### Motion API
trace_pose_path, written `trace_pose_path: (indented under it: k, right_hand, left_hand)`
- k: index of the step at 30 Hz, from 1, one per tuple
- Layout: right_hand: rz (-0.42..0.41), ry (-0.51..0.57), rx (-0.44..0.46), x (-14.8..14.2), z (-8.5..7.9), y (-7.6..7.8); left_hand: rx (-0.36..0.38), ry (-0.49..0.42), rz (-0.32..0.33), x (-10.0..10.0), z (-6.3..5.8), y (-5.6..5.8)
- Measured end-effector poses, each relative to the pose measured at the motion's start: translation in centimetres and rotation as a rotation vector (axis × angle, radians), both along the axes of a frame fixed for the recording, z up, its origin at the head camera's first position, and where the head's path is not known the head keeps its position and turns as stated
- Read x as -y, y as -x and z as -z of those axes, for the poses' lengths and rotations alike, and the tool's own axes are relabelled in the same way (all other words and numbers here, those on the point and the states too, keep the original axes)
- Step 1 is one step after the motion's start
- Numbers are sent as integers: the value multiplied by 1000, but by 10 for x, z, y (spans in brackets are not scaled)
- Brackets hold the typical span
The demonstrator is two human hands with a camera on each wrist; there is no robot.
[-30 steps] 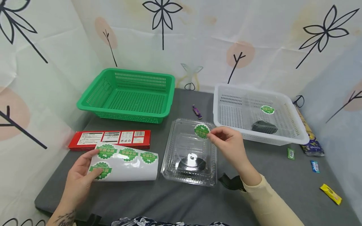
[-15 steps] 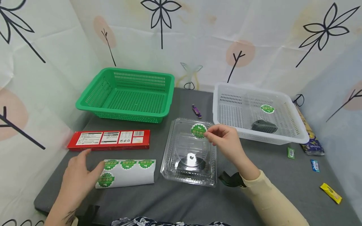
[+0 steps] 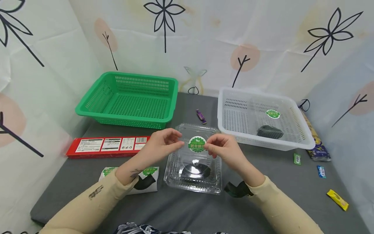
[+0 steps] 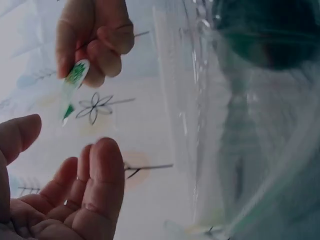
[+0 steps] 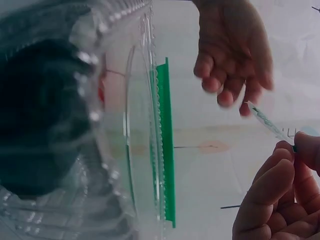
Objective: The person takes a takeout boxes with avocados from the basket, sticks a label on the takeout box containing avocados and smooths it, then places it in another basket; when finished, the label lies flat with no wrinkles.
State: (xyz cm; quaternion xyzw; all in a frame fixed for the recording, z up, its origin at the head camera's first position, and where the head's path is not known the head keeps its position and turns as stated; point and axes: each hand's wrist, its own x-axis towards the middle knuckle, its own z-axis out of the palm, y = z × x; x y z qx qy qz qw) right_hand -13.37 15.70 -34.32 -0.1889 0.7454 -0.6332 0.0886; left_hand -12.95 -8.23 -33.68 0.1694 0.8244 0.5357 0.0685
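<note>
My right hand [image 3: 226, 151] pinches the edge of a round green-and-white sticker [image 3: 196, 144] between thumb and fingers, above a clear plastic clamshell box [image 3: 193, 182]. In the right wrist view the sticker [image 5: 270, 122] appears nearly edge-on. My left hand [image 3: 160, 143] is at the sticker's other side, thumb and fingers apart with a gap between them. The left wrist view shows that hand [image 4: 75, 195] holding nothing, a little away from the sticker [image 4: 76, 75]. Inside the closed box lies a dark rounded thing [image 3: 195, 170]. Partly under my left forearm is a white sticker sheet [image 3: 128, 190].
A green basket [image 3: 125, 118] stands at the back left, a red box [image 3: 96, 154] before it. A white basket [image 3: 263, 143] holds another stickered clear box [image 3: 287, 125]. A purple-wrapped candy [image 3: 201, 116] lies between. Small green, blue and yellow packets [image 3: 337, 200] lie at the right.
My left hand let go of the sticker sheet, which now lies on the table, and moved right toward the sticker. My right hand brought the sticker slightly left and nearer.
</note>
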Motion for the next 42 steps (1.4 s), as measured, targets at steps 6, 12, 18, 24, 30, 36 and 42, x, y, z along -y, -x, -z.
trace_pose_path:
  k: [6,12,18,24,30,36,42]
  right_hand:
    - [-10,-7,38,2,8,3]
    - [6,-80,102,0,9,6]
    - [-35,-169,150,-3,12,9]
    - [-113,-304,80,-2,14,8]
    - [-201,-541,-136,-1,12,5]
    - [-214,-818,-298,9,10,3]
    - [-235,-958,-319,14,10,2]
  left_hand:
    - [200,-124,116,-22,4,18]
    - [135,-68,74,-31,12,25]
    - [-73,123,40,-35,23,29]
    - [-261,301,95,-37,30,30]
    - [-324,457,118,-39,30,29]
    - [-397,585,163,-41,30,25]
    - [-386,634,202,-40,30,23]
